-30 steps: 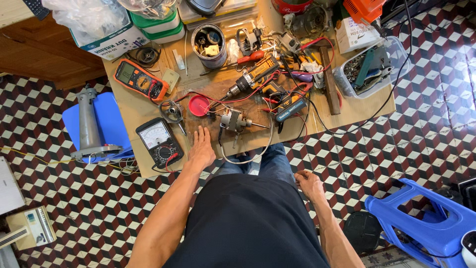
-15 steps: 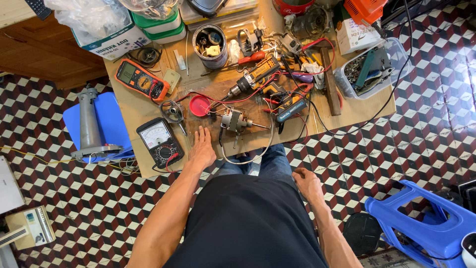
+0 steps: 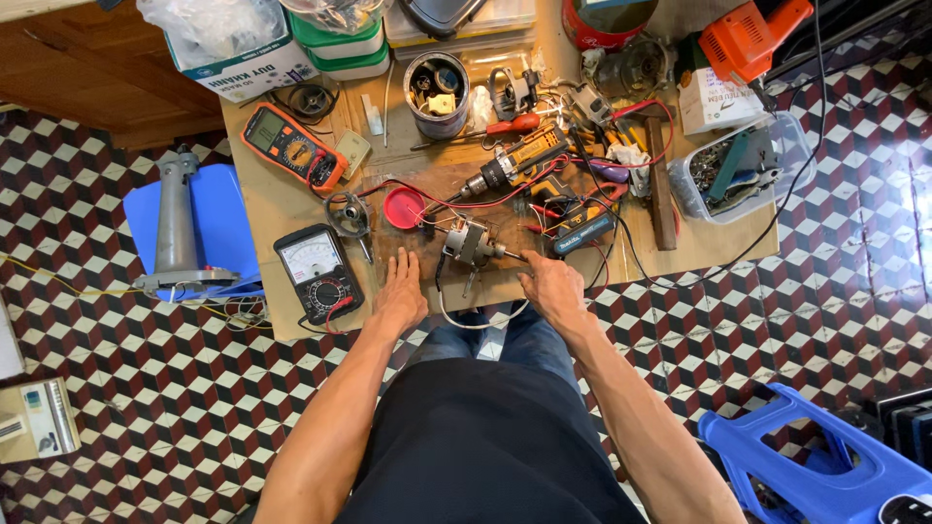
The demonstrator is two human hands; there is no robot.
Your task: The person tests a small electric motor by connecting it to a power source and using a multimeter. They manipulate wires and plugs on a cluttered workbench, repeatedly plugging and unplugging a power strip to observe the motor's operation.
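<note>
Near the front edge of the cluttered wooden desk (image 3: pixel 291 209) lies a small grey metal electric motor (image 3: pixel 468 243), long axis roughly left-right, thin shaft pointing right toward the right hand (image 3: pixel 551 288). Right hand's fingers curl at the shaft tip; whether they pinch it cannot be told. Left hand (image 3: pixel 400 291) rests flat on the desk, fingers together, just left of the motor, not touching. Round red plastic lid (image 3: pixel 404 207) sits behind the left hand; black analog multimeter (image 3: pixel 318 275) just left of it.

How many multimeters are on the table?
2: an orange multimeter near the table's far left, and a black analog multimeter just beside the left hand. Clutter may hide others.
</note>
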